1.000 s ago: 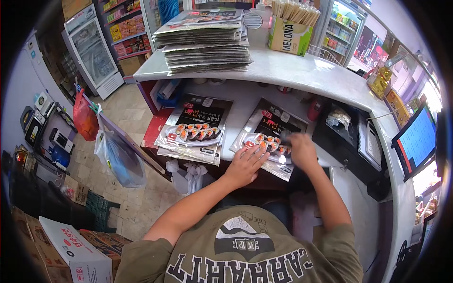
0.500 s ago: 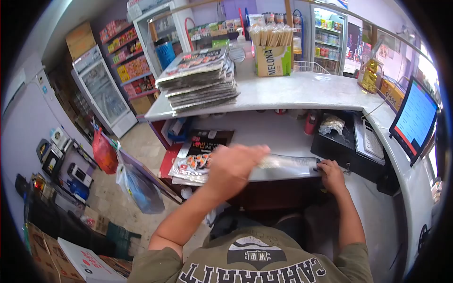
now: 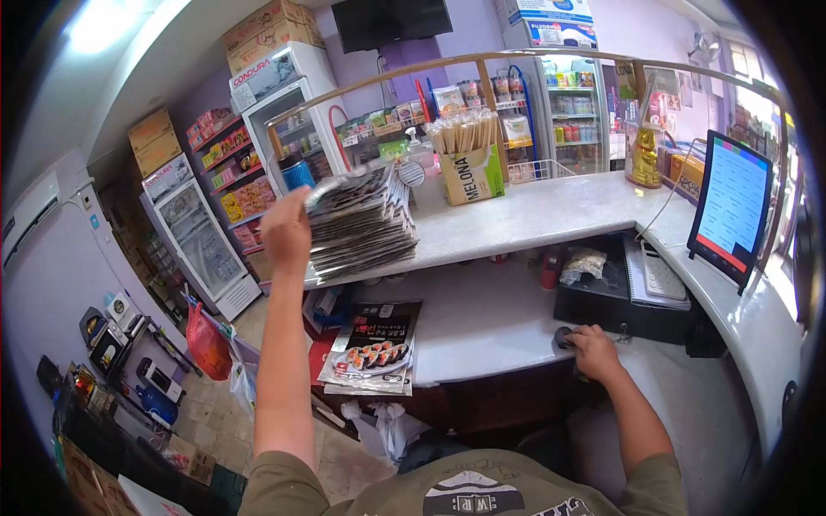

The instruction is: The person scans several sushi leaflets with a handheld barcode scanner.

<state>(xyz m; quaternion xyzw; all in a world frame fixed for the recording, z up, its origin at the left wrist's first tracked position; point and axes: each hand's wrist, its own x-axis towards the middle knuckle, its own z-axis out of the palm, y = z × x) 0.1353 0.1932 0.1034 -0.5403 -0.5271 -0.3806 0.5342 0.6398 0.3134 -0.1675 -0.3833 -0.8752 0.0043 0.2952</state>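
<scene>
My left hand [image 3: 286,230] is raised at the left side of a tall stack of flat seaweed packets [image 3: 366,228] on the upper counter. Its fingers are closed at the edge of a shiny, blurred seaweed packet [image 3: 338,191] on top of the stack. On the lower shelf, my right hand [image 3: 595,353] has its fingers closed around a small dark round object [image 3: 564,337], whose kind I cannot make out. More seaweed packets [image 3: 374,348], with rolls pictured on the front, lie in a smaller pile on the lower shelf to the left.
A Melona box of wooden sticks [image 3: 471,172] stands on the upper counter [image 3: 533,202]. To the right are a tablet screen [image 3: 731,206], a gold figurine [image 3: 644,159] and a black box [image 3: 594,301] bearing a calculator [image 3: 661,271]. Plastic bags [image 3: 209,344] hang at the left.
My left hand has moved up and left from the lower shelf to the tall stack, and the packet with it. My right hand stays by the dark object. The view has tilted up.
</scene>
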